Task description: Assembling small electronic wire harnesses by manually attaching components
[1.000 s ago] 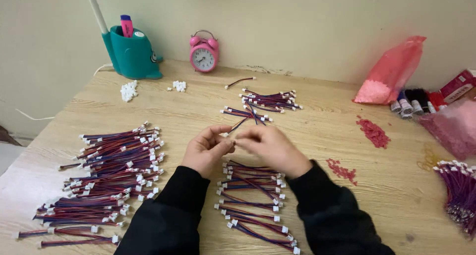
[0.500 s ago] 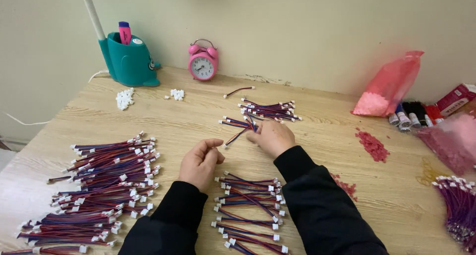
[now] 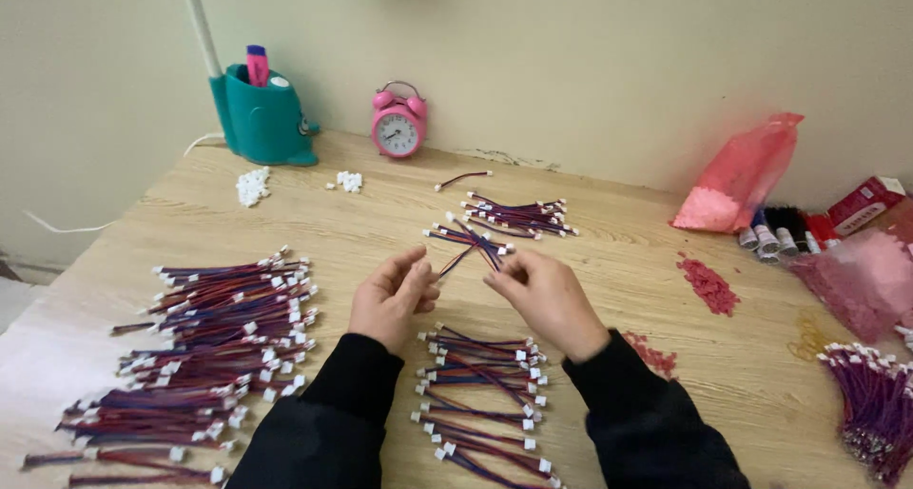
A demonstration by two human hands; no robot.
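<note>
Just now the right hand (image 3: 547,294) pinches one short red-and-blue wire lead with white plugs (image 3: 473,246) above the wooden surface (image 3: 609,261); the left hand (image 3: 390,299) hovers loosely curled, holding nothing, beside it, near the small far pile.

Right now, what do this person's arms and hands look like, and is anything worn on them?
Both arms are covered by long black sleeves of soft, slightly wrinkled cloth that end at the wrists. The left hand and right hand are bare: no gloves, and no rings, watch or bracelet show. No markings appear on the cloth.
</note>
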